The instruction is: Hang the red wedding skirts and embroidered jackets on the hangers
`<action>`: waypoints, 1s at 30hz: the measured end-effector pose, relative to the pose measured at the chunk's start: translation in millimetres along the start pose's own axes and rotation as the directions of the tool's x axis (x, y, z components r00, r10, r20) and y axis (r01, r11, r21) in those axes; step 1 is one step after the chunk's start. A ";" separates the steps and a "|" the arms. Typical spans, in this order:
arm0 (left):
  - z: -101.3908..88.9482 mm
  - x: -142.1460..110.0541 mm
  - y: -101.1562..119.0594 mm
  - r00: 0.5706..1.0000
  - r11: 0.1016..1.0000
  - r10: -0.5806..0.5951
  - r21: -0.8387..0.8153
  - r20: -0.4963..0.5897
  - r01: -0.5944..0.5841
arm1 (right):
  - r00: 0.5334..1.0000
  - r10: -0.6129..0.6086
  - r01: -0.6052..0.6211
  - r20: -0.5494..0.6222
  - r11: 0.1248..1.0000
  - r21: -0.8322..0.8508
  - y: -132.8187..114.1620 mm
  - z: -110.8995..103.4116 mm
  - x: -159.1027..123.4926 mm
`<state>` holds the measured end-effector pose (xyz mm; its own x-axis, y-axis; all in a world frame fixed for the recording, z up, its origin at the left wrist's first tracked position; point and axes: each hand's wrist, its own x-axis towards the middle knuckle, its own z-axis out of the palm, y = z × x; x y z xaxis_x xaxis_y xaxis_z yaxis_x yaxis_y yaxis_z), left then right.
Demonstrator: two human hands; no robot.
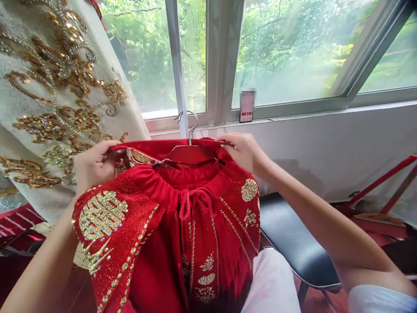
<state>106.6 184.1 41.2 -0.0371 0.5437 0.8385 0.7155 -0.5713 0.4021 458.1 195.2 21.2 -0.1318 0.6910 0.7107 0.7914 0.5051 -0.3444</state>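
A red embroidered garment [150, 256] with gold sequin motifs and a tied cord at its neck hangs in front of me. The metal hanger [192, 130] runs through its neckline, and the hook sits beside a white upright pole [183, 117]. My left hand [96, 163] is closed on the red collar edge at the left. On the other side, my right hand [239, 148] pinches the same red edge near the hanger's right end. Between the two hands the fabric is stretched wide. The garment's lower part runs out of the picture.
To the left hangs a cream curtain [65, 87] with gold sequins. A small framed picture or phone [247, 106] stands on the window sill. At the right are a black-seated chair [293, 239] and a red frame [384, 180]. My knee [272, 278] shows below.
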 end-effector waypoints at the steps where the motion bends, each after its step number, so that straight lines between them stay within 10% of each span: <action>1: 1.5 5.4 -0.6 0.999 0.999 0.032 0.023 -0.040 -0.031 | 0.998 0.008 -0.016 -0.065 0.993 -0.115 -4.2 4.6 -2.7; 5: 18.6 19.7 -0.5 0.965 0.953 -0.234 -0.170 0.120 0.253 | 0.983 0.158 -0.182 -0.097 0.925 -0.334 -11.8 14.9 -13.7; 9: 34.9 18.8 6.3 0.757 0.744 -0.462 -0.262 0.463 0.614 | 0.978 0.188 -0.203 -0.090 0.960 -0.195 -12.1 20.2 -18.1; 15: 52.3 12.4 19.3 0.740 0.888 -0.422 0.071 0.524 0.455 | 0.975 0.223 -0.222 0.013 0.960 0.169 6.6 27.3 -14.4; 20: 41.4 10.0 32.6 0.667 0.879 -0.399 0.054 0.629 0.474 | 0.830 0.199 -0.468 0.521 0.757 0.457 29.1 5.8 0.3; 23: 18.4 14.5 37.1 0.681 0.852 -0.382 -0.047 0.625 0.521 | 0.700 0.155 -0.598 0.697 0.660 0.454 37.8 -8.5 2.7; 27: -18.4 29.2 21.1 0.762 0.855 -0.446 -0.030 0.469 0.518 | 0.725 0.233 -0.633 0.648 0.595 0.495 44.8 -19.0 -1.6; 30: -33.6 31.1 1.5 0.932 0.968 -0.228 0.167 0.280 0.187 | 0.762 0.227 -0.583 0.607 0.649 0.489 45.7 -22.7 -4.2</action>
<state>83.1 179.5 80.3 -0.0025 0.8096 0.5869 0.8025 -0.3486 0.4843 508.4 203.6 16.4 -0.2825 0.9549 0.0910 0.2987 0.1777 -0.9376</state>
